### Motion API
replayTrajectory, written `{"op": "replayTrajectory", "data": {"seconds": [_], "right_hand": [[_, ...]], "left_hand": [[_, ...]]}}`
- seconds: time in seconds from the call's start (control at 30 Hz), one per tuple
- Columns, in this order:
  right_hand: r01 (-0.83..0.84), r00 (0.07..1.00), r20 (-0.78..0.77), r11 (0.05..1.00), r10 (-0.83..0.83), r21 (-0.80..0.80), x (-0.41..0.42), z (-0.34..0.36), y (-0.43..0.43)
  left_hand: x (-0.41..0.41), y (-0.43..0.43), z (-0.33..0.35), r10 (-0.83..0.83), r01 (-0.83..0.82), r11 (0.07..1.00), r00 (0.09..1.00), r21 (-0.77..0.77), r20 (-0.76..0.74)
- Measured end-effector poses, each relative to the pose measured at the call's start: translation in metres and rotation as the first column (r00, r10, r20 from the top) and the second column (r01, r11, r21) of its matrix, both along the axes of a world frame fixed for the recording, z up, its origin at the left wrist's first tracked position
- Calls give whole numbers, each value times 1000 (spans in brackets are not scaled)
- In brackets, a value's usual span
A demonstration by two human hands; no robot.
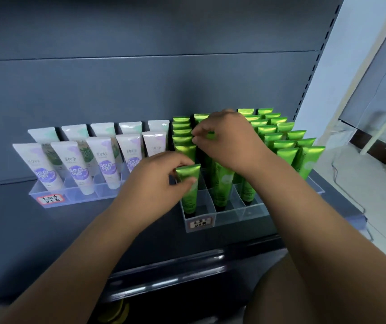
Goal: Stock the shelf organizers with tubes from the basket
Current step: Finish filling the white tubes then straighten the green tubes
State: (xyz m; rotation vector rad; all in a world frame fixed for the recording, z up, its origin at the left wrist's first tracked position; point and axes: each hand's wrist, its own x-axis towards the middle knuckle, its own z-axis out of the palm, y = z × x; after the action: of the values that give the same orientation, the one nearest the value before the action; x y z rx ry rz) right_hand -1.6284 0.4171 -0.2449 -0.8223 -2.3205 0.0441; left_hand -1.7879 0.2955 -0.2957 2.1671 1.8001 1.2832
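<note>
Stocking step, insertion phase. The left hand pinches a green tube between thumb and curled fingers, its cap end already down in the near-left compartment of the clear organizer. The right hand, farther in, pinches the crimped top of a second green tube in the next column; how deep that one sits is hidden. Probable next move: seat both tubes upright between the thin dividers, then release. Open room lies in the near-right compartments; the far rows stand packed. The pale-tube organizer stands near on the left. No basket is identifiable.
</note>
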Motion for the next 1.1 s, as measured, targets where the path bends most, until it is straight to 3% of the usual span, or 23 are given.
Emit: {"op": "replayTrajectory", "data": {"seconds": [0.3,1.1], "right_hand": [[71,993,100,995,-64,-69,-16,-6,0],[57,996,85,980,-41,-191,-25,-5,-5]], "left_hand": [[10,4,-5,22,-22,1000,999,7,47],[15,5,-10,62,-62,998,998,29,0]]}}
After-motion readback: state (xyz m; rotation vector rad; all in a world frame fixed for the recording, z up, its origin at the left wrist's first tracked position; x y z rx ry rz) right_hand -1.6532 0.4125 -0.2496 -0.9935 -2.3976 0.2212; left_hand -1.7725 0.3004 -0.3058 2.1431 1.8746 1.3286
